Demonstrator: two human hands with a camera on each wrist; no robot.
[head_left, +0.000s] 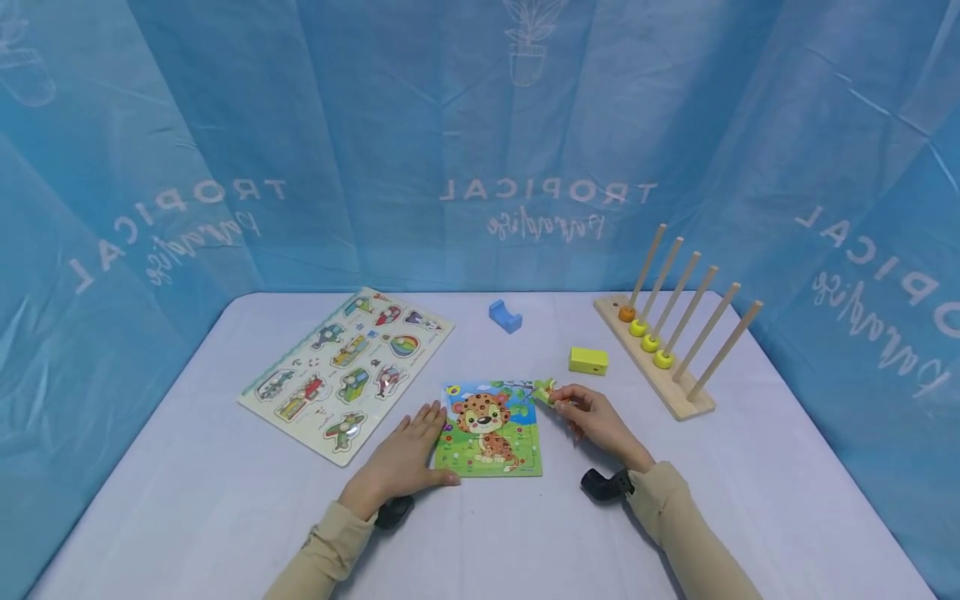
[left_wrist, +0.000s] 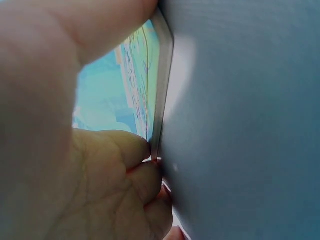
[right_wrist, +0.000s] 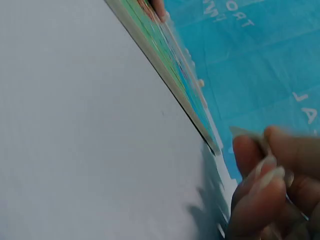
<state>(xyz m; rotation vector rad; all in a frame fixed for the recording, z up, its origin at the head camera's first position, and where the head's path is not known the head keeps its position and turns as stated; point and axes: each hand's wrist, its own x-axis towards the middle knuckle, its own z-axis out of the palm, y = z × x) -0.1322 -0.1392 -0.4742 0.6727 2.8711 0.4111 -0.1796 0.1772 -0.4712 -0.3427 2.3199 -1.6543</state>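
A square jigsaw puzzle [head_left: 489,425] with a cartoon leopard cub on grass lies flat in the middle of the table. My left hand [head_left: 405,458] rests along its left side with the fingers extended and the thumb at the lower left corner; the left wrist view has the puzzle's edge [left_wrist: 162,85] between thumb and fingers. Just past the upper right corner, my right hand [head_left: 600,423] pinches a small green puzzle piece [head_left: 543,392]. In the right wrist view only a thin edge of the piece [right_wrist: 245,133] shows between the fingertips, beside the puzzle's corner.
A knob puzzle board [head_left: 330,396] with vehicle pictures lies at the left. Behind the leopard puzzle are a blue curved block [head_left: 506,317] and a yellow-green block [head_left: 588,360]. A wooden peg stand [head_left: 693,402] with several beads stands at the right.
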